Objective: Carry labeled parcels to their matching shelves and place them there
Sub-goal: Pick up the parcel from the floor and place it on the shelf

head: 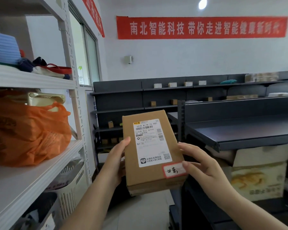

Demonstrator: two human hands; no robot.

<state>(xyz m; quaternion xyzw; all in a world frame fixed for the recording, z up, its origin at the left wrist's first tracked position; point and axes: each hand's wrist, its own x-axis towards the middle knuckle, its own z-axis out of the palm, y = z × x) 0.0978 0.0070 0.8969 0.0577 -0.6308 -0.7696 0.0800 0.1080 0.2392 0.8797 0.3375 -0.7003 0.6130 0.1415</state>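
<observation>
Both hands, left hand and right hand, grip the box by its sides (label up); she should read the code before choosing a shelf.

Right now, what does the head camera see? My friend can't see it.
Two hands, left hand and right hand, hold a brown cardboard parcel with a white label. Dark shelves stand ahead; an orange bag sits left.
</observation>
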